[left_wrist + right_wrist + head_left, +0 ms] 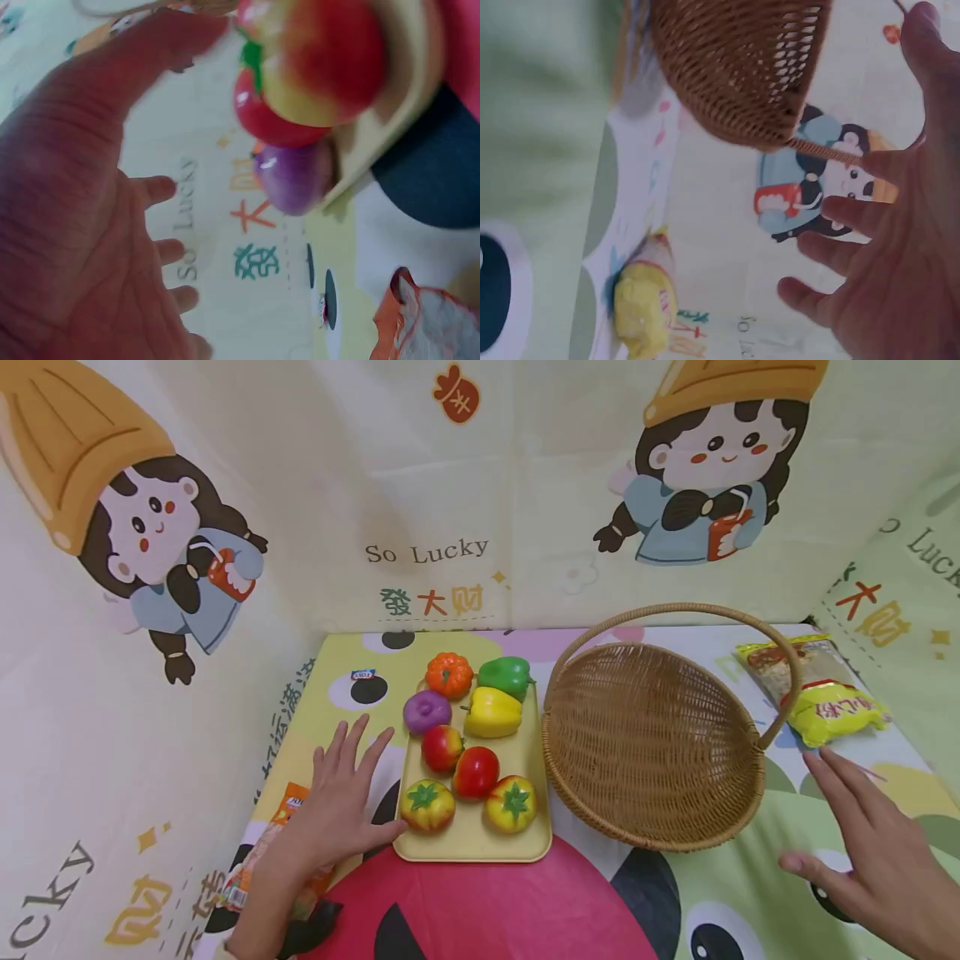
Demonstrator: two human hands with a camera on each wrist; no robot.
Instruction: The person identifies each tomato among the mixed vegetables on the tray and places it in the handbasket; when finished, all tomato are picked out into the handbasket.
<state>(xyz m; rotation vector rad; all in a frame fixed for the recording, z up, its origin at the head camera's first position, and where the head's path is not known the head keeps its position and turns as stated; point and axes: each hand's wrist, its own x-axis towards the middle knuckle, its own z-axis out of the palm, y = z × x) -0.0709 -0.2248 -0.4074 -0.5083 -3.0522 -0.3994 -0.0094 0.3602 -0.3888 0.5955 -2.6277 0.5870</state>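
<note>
My left hand (337, 806) is spread with straight fingers beside the left edge of a pale yellow tray (472, 852), its thumb close to a yellow-red tomato-like fruit (427, 806). The tray bears toy produce: an orange pumpkin (448, 675), a green pepper (505, 677), a yellow pepper (492, 712), a purple vegetable (427, 712), two red fruits (476, 772) and another yellow-red fruit (511, 804). To its right stands a brown wicker basket (652, 752) with an arched handle. My right hand (885, 852), fingers extended, hovers right of the basket, holding nothing.
A yellow snack bag (832, 710) lies at the back right. Under my left forearm is an orange and clear packet (262, 852). A tiny wrapped piece (363, 675) lies at the back left. Printed cloth walls (420, 485) enclose the table's sides and back.
</note>
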